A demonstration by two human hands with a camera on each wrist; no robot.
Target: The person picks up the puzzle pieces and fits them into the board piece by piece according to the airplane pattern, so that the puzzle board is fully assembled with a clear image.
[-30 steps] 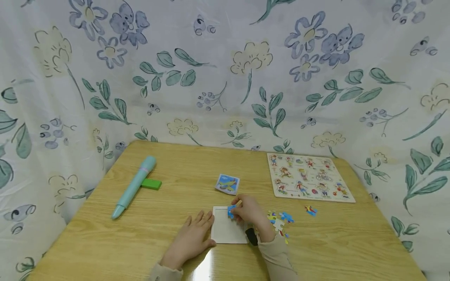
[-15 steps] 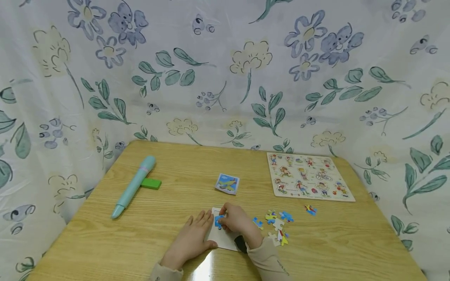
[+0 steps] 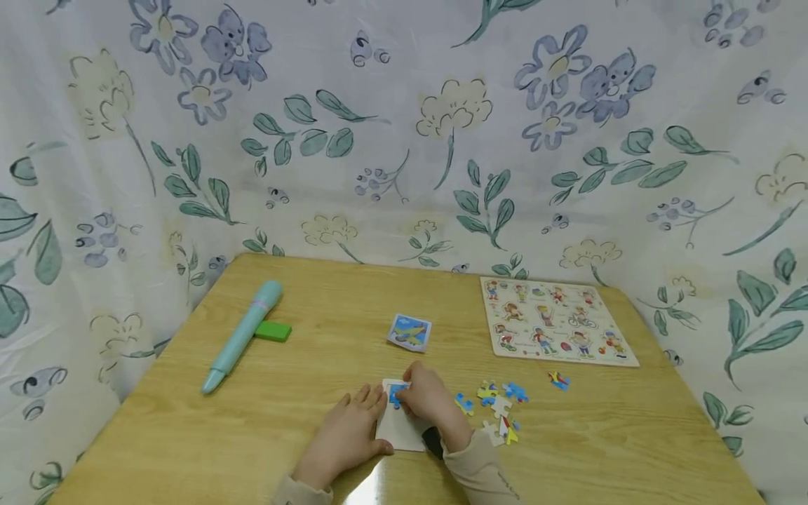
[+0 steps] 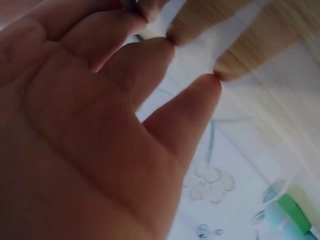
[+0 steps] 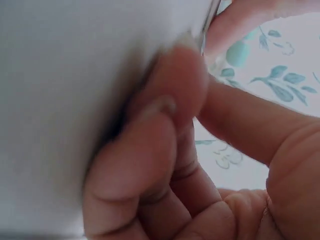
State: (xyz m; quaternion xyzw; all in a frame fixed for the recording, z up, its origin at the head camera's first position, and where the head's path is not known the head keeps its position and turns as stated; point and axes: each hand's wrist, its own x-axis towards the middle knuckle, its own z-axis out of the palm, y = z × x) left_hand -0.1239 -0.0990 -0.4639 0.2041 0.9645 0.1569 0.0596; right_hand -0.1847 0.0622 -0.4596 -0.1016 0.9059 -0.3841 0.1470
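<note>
A white square puzzle tray (image 3: pixel 399 433) lies on the table before me. Flat beside its left edge rests my left hand (image 3: pixel 348 435), fingers straight and thumb by the near left corner; in the left wrist view its fingertips touch the table. My right hand (image 3: pixel 434 405) is over the tray and pinches a blue jigsaw piece (image 3: pixel 395 394) at the far left corner. In the right wrist view the curled right fingers (image 5: pixel 135 160) press close to the tray's white surface, and the piece is hidden. Several loose jigsaw pieces (image 3: pixel 501 405) lie right of the right hand.
A small airplane picture card (image 3: pixel 409 332) lies beyond the tray. At the back right is a wooden picture board (image 3: pixel 558 321), with one loose jigsaw piece (image 3: pixel 558 381) in front of it. A long turquoise pen-shaped case (image 3: pixel 243 337) and a green block (image 3: pixel 273 331) lie left.
My right hand has brought the blue jigsaw piece leftward to the tray's far left corner. The tray has turned and shifted slightly towards me. My left hand stays nearly in place.
</note>
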